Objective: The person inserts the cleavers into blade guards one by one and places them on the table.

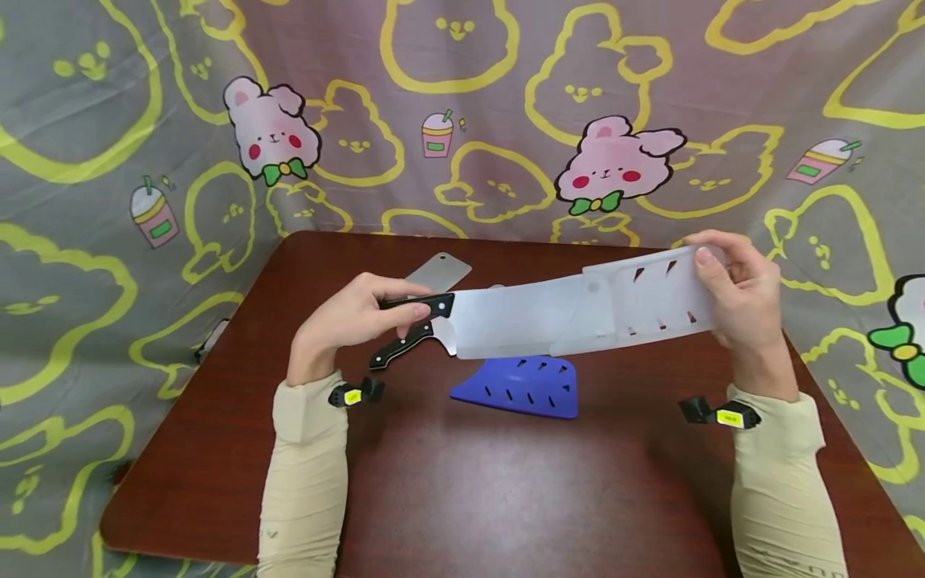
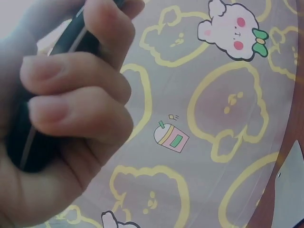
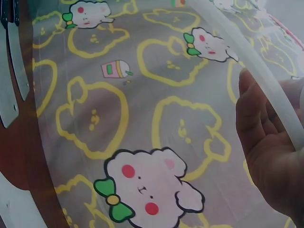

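Observation:
My left hand (image 1: 361, 313) grips the black handle (image 1: 437, 306) of a cleaver, its fingers curled round it in the left wrist view too. The cleaver's broad blade (image 1: 513, 317) points right, held up above the table. Its far end lies inside a whitish translucent blade cover (image 1: 658, 301) with small triangular slots. My right hand (image 1: 747, 293) pinches the cover's outer end between thumb and fingers. In the right wrist view the cover's edge (image 3: 266, 78) runs past my right hand (image 3: 270, 142). Below the blade, a blue slotted blade cover (image 1: 520, 389) lies on the table.
Behind my left hand lie a broad blade (image 1: 446, 271) with a hole near its corner and a black knife handle (image 1: 401, 347), both partly hidden by the hand and cleaver. The dark red tabletop (image 1: 491, 498) meets a patterned curtain (image 1: 499, 104) at the back.

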`<state>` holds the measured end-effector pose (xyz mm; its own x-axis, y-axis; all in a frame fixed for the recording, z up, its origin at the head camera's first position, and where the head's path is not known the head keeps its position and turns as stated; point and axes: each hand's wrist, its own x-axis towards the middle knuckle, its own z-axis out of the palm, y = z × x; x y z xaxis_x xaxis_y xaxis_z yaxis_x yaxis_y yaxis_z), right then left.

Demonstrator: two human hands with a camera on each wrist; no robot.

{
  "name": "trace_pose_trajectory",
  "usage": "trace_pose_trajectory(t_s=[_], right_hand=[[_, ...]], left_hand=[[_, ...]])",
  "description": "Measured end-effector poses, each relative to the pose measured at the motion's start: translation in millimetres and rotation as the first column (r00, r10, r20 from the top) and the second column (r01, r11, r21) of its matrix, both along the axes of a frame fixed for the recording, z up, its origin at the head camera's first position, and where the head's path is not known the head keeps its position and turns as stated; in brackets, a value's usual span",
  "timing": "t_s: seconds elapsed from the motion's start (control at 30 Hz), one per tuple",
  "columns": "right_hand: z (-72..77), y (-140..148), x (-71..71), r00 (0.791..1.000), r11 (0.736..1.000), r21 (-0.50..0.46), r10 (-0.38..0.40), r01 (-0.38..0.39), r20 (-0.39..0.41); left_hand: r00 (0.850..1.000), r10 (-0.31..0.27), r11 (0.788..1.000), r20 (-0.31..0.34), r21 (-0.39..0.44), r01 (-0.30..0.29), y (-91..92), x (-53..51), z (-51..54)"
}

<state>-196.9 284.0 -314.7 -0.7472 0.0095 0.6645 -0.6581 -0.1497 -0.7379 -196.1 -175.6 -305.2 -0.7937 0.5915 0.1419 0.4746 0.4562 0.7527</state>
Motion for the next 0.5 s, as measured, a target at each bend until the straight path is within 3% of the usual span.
trace_pose_trajectory(t_s=[0.27, 0.5], right_hand=[[-0.7, -8.4, -2.6, 0.999, 1.0, 0.0, -0.022, 0.022, 0.045], [-0.8, -9.1, -0.7, 0.998, 0.999, -0.028, -0.034, 0.035, 0.047]], left_hand=[[0.997, 0.076, 0.997, -0.008, 0.017, -0.076, -4.0, 1.2, -1.7], [0.997, 0.08, 0.997, -0.01, 0.02, -0.08, -1.3, 1.4, 0.3]])
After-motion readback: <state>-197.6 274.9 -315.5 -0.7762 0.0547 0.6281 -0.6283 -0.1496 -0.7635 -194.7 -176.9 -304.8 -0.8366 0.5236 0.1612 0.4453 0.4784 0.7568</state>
